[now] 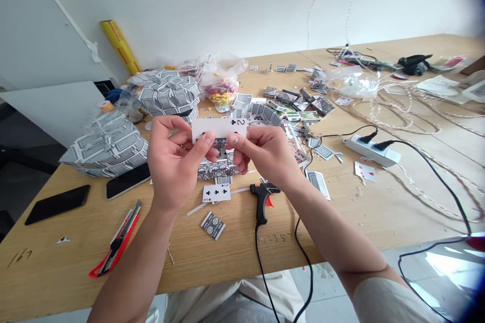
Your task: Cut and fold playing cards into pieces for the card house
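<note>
A playing card (217,125), the two of clubs, is stretched between my hands above the table, its white face toward me. My left hand (170,156) pinches its left end between thumb and fingers. At the other end, my right hand (265,151) grips it with the thumb on the face. Behind and below the card, a structure of folded patterned cards (215,169) is partly hidden by my fingers. Nearer me lie a three of clubs card (216,193) and a small folded card piece (212,225). Right of them rests a black glue gun (262,202) with an orange trigger.
Two phones (58,204) and a red utility knife (116,242) lie at left. Woven card models (104,144) stand behind them. Card boxes (299,100) and a plastic bag of yellow pieces (222,88) sit farther back. A power strip (371,150) with black cords occupies the right.
</note>
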### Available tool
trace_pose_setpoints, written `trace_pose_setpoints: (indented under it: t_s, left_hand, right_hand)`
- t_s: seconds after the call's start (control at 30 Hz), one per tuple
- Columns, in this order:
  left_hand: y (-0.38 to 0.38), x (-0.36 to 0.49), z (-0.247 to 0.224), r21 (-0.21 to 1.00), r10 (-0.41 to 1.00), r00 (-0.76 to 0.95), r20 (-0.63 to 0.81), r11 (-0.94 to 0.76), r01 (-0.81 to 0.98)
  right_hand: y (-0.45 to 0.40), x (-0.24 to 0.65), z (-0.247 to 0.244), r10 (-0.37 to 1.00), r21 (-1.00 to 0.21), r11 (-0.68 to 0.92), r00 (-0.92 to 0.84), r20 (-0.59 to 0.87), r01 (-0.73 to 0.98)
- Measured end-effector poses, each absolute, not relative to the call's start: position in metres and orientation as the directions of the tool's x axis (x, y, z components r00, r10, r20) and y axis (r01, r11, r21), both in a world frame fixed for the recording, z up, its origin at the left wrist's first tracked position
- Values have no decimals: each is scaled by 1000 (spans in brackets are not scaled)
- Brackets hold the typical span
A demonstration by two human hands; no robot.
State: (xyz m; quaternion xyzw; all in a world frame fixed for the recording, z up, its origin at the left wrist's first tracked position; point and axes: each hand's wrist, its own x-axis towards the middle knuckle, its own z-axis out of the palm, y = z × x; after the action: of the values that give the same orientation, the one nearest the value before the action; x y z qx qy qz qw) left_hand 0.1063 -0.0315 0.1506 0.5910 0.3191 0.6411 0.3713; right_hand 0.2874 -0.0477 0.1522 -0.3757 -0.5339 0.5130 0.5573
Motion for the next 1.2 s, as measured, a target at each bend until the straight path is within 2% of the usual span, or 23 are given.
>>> trace_pose_setpoints:
  t_s: [0.13,0.3,0.47,0.67,0.8,0.9,1.07,1.2]
  left_hand:
    - [-33,106,153,841,846,-27,532,-532,-99]
    - [-33,105,153,845,850,-33,526,-527,-92]
    - [-32,105,151,839,843,-18,538,-538,-80]
    - [-35,105,153,859,863,-37,504,-505,-85]
    - [-35,105,155,857,861,-40,508,-509,-82]
    - [-36,104,156,851,855,-37,517,-518,-88]
    - [-37,106,154,848,852,-6,524,-523,-82]
    - [-37,108,153,854,856,0,517,-516,-72]
  right_hand:
    - [-50,287,153,970,-965,225,-64,235,-138]
    - [-47,288,152,966,-969,196,-141,218,-153]
    - [-47,287,150,965,-964,240,-82,250,-118]
    - [-47,289,151,962,-967,250,-103,254,-48]
    - [-47,287,151,949,-950,313,-51,313,2]
    - [-48,285,150,946,-947,316,-61,319,-53]
    - [-48,281,148,952,-947,225,-157,265,-231]
    - [-48,278,145,955,-941,209,-151,255,-268]
